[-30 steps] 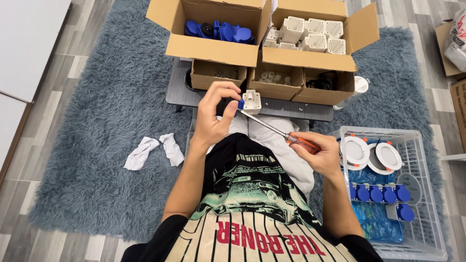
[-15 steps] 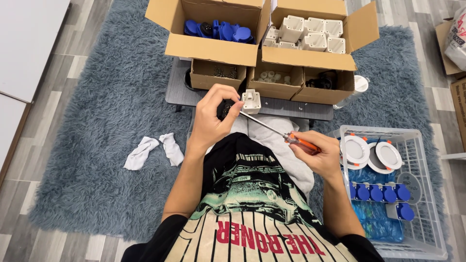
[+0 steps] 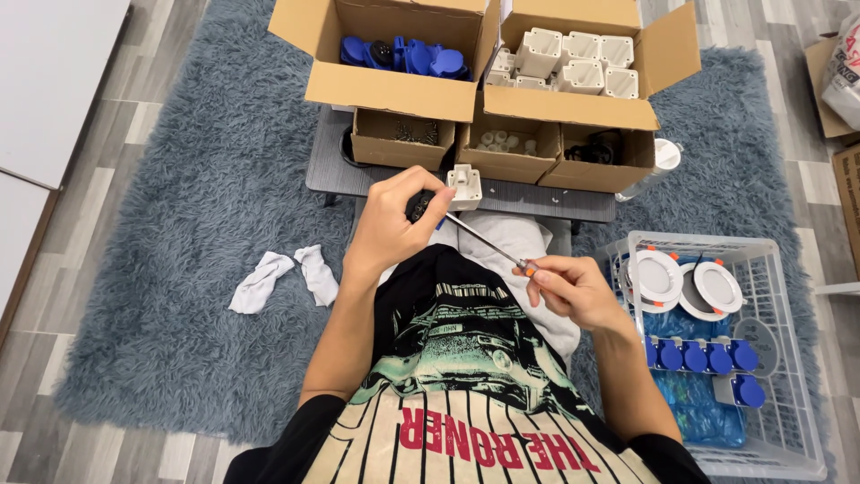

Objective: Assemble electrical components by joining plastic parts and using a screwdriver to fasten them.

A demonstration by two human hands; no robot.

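You sit on a shaggy grey-blue rug (image 3: pixel 170 269) over grey plank floor. At frame top, open cardboard boxes (image 3: pixel 394 85) hold blue and white parts. Centre frame, your left hand (image 3: pixel 394 224) closes round a small white housing (image 3: pixel 464 185); your right hand (image 3: pixel 573 291) pinches the screwdriver (image 3: pixel 488 242) whose tip meets it.

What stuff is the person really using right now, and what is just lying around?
In use:
left hand
white square part
screwdriver
right hand

Lying about:
crumpled white cloths
box of blue parts
box of white housings
white wire basket
grey shaggy rug
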